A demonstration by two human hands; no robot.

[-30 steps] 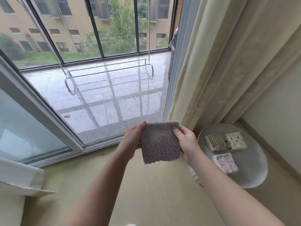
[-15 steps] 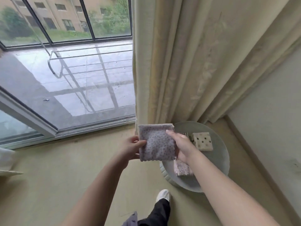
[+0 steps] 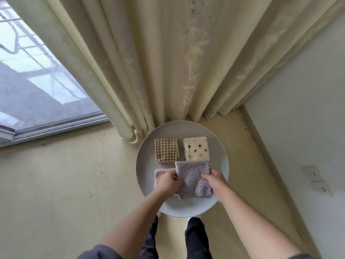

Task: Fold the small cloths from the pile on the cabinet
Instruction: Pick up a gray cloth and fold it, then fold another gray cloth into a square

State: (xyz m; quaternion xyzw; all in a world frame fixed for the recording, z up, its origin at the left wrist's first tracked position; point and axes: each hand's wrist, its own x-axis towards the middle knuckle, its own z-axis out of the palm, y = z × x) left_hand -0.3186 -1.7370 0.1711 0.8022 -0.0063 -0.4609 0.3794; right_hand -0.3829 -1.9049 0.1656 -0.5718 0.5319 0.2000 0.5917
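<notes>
A folded purple dotted cloth [image 3: 192,179] lies low over the round grey table [image 3: 147,161], held at both sides. My left hand [image 3: 167,182] pinches its left edge and my right hand [image 3: 214,179] pinches its right edge. Under my left hand a folded pink cloth [image 3: 158,172] shows partly. Behind them lie a folded brown checked cloth [image 3: 166,150] and a folded cream cloth with large dots [image 3: 196,148], side by side on the table.
Cream curtains [image 3: 168,62] hang right behind the table and touch the floor. A sliding glass door [image 3: 37,81] is at the left, a white wall [image 3: 298,109] at the right. My dark-trousered legs [image 3: 196,238] stand in front of the table.
I have stepped up to the round table and turned away from the window. Both hands have lowered the purple dotted cloth from chest height down onto the table, beside the pink cloth.
</notes>
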